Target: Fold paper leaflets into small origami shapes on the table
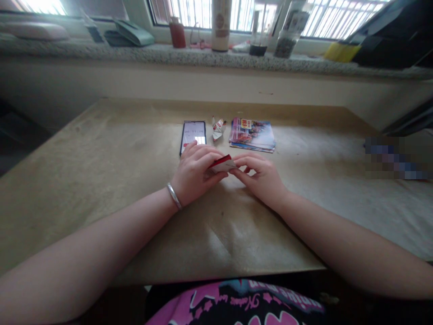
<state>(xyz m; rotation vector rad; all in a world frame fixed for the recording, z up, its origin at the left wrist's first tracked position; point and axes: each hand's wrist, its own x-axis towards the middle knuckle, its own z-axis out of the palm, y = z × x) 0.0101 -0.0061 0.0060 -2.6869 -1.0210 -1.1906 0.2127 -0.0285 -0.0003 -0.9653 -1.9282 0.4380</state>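
Observation:
Between my two hands, above the table, is a small piece of folded paper [221, 166], white with a red edge. My left hand [198, 169], with a silver bangle at the wrist, is closed around its left end. The thumb and fingers of my right hand [259, 174] pinch its right end. Just behind my left hand lies a phone [194, 132] with a lit screen, its lower part covered by the fingers. A folded white-and-red paper shape [218, 129] rests between the phone and a stack of colourful printed sheets [253, 134].
The table [101, 189] is covered in tan material and meets a wall below a stone windowsill [142, 53]. On the sill stand a red bottle [177, 34], a tall bottle [221, 27], a jar [287, 43] and a yellow object [341, 51]. A blurred patch [395, 158] lies at the right.

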